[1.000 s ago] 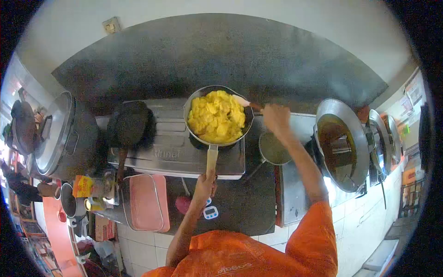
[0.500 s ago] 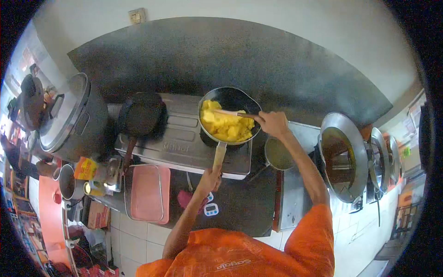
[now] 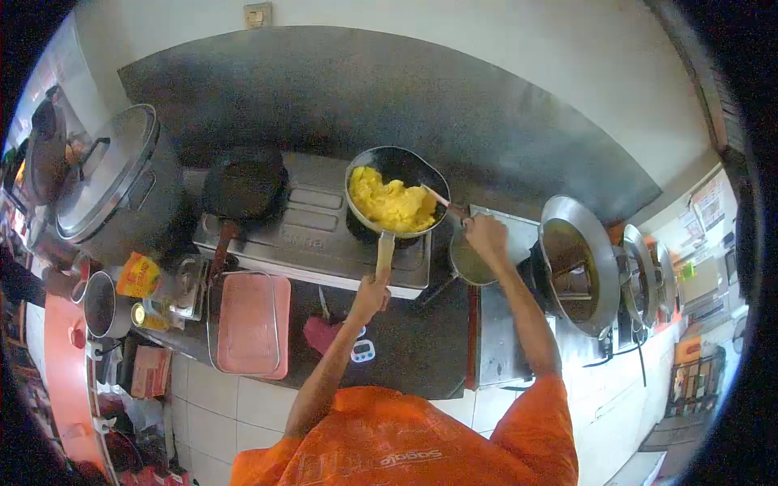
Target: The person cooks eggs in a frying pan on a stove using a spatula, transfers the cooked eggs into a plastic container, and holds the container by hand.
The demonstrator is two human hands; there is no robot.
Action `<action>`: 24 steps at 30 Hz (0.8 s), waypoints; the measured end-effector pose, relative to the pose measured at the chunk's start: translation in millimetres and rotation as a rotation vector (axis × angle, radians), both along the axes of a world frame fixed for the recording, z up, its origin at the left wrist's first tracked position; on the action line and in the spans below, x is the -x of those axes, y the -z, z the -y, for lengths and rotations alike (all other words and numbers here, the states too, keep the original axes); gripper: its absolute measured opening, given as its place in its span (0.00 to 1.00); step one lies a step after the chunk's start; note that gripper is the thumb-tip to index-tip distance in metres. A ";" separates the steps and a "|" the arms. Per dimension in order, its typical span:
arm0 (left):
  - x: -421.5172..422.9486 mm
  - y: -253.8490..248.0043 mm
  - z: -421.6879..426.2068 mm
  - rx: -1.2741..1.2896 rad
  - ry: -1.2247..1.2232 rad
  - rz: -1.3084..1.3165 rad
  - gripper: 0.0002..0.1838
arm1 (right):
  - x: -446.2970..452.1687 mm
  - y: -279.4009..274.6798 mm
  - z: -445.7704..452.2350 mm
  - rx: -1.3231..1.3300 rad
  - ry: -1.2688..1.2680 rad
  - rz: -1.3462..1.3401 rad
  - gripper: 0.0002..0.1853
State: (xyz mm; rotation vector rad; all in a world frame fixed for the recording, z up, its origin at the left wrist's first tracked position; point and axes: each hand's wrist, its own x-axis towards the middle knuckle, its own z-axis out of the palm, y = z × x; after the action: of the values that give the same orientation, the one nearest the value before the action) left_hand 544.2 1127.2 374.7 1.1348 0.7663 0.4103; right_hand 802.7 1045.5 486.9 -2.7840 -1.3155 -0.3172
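Note:
My left hand [image 3: 370, 298] is closed round the pale handle of a dark frying pan [image 3: 417, 166] on the stove. Soft yellow scrambled egg [image 3: 393, 202] fills the left and lower part of the pan. Closed on the brown handle of a spatula [image 3: 438, 197], my right hand [image 3: 487, 236] is just right of the pan's rim. The spatula's pale blade reaches over the rim, at the right side of the egg. Below my right hand sits a small pot [image 3: 472, 261] with a long handle.
A second dark pan [image 3: 243, 186] stands on the stove [image 3: 312, 235] to the left, near a large lidded pot [image 3: 162, 202]. In front are a pink tray [image 3: 247, 324], a dark red cloth [image 3: 322, 334] and a white timer [image 3: 363, 351]. A wide wok of oil [image 3: 579, 267] is at right.
The spatula has moved from across the egg to the pan's right side, its blade now angled up and left. The egg is gathered lower. My left hand keeps its hold on the handle.

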 end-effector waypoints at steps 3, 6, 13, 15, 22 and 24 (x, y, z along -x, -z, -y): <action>0.7 -5.7 0.6 0.009 0.023 0.017 0.27 | 15.8 8.0 -15.2 -0.096 -0.045 -0.140 0.16; 0.6 -4.6 -2.2 0.022 0.027 0.039 0.26 | 55.5 -4.9 -24.0 0.037 -0.105 -0.073 0.14; -0.8 9.2 5.2 -0.006 -0.038 0.210 0.26 | 84.9 21.1 -14.6 0.233 -0.240 0.152 0.11; 0.2 9.3 -0.9 0.010 0.018 0.124 0.28 | 66.0 -13.5 -25.9 0.221 -0.336 0.145 0.10; 42.1 -3.9 -44.4 0.006 0.219 0.050 0.28 | -45.3 -51.2 -64.8 0.124 -0.248 0.284 0.17; 48.9 -10.6 -55.4 -0.026 0.236 -0.023 0.28 | -80.2 -38.2 -83.7 0.134 -0.250 0.279 0.20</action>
State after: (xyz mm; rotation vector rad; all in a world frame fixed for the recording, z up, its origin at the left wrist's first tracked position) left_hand 495.4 1182.6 385.2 1.2398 0.6393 0.2104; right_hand 882.9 1129.2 525.1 -2.7090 -1.7875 -0.6434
